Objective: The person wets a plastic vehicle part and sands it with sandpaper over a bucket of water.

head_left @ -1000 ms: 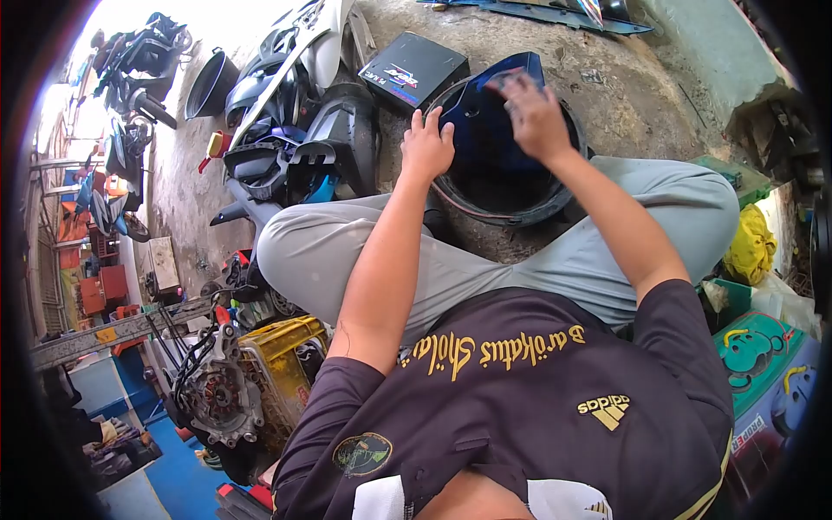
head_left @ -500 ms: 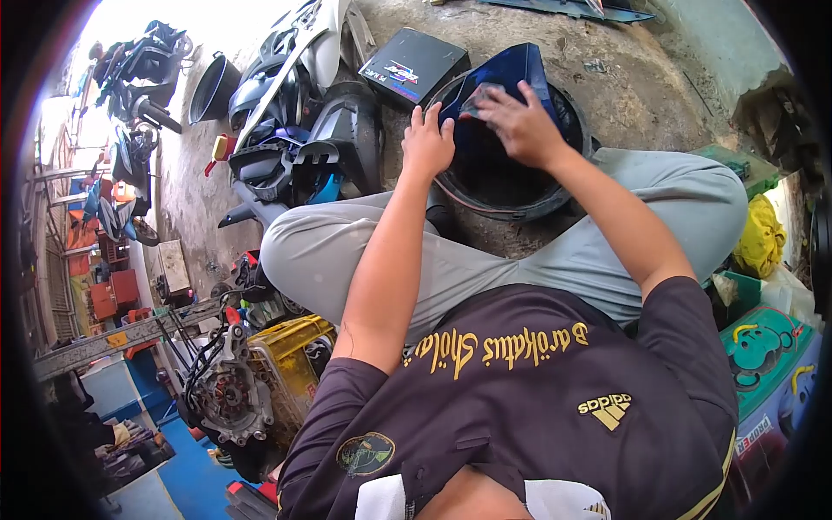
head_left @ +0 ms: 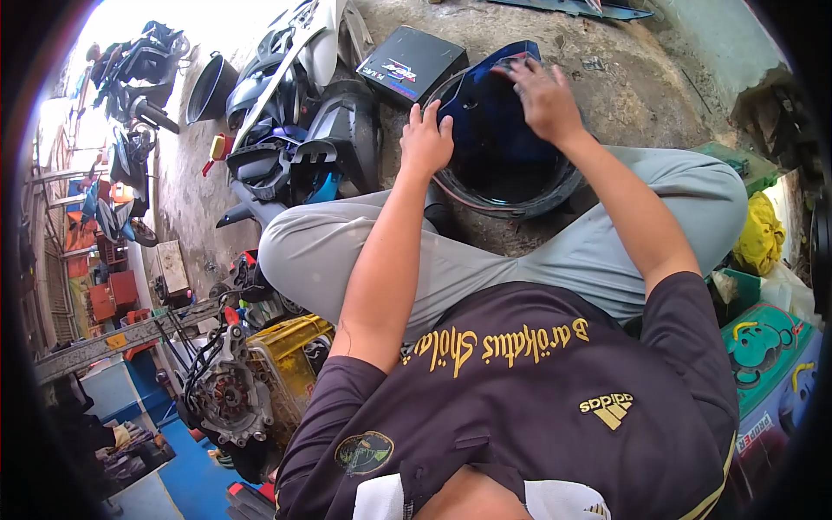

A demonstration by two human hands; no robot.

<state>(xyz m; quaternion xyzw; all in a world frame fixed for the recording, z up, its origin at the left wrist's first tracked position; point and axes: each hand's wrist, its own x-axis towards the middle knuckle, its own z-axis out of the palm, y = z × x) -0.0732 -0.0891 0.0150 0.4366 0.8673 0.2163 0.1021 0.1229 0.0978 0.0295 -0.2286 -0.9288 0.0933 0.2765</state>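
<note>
Left hand (head_left: 425, 141) beside the near-left edge of the dark blue panel (head_left: 496, 102): I see its fingers spread and the thumb held apart, closed round nothing visible to me, though I can't tell from my end whether the fingertips bear on the edge. Over on the panel's upper right, the right hand (head_left: 553, 102) has its fingers lightly bent; something pale shows by their tips, too blurred for me to name, so I can't say whether they grip it.

The panel stands tilted in the round black tub (head_left: 517, 211), its top end jutting past the far rim. The tub sits on the concrete floor (head_left: 641, 108) in front of the crossed legs (head_left: 607, 204), just beside a black box (head_left: 413, 65).

I judge the panel to be thin moulded plastic: light, fairly stiff, a little springy if pushed in the middle. Its glossy face would be slick, more so if wet, and I'd expect it to scratch readily and any thin tabs to snap. I'd take it by the two long side edges, thumbs outside, keeping pressure off the narrow end.

Its lower end is lost to me in the tub's dark inside, where I can't make out whether there is water. The right hand covers part of the right edge, and the panel's back face is out of sight.
</note>
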